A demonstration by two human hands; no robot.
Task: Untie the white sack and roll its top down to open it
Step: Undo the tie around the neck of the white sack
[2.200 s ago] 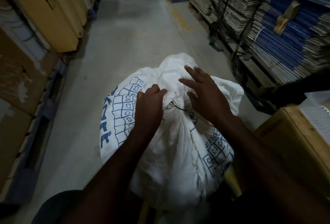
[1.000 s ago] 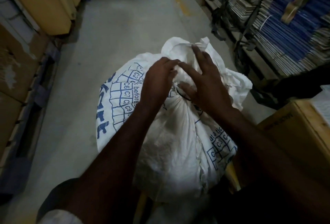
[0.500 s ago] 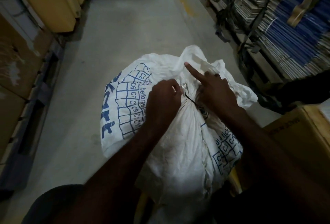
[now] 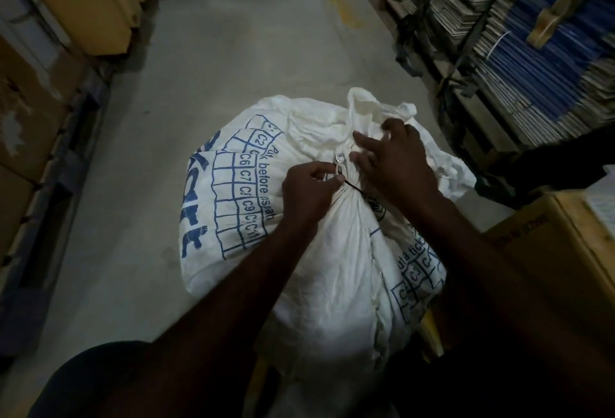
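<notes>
Sack (image 4: 332, 251) is set centrally on floor (image 4: 216, 68), flanked by cartons (image 4: 83, 1) at 10 o'clock, stacked sheets (image 4: 532, 51) at 2 o'clock.

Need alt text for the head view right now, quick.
Both hands work at the tied neck of a white sack: the left hand pinches the dark tie, the right hand grips the bunched cloth above it. Stacked cardboard flanks the aisle.
</notes>
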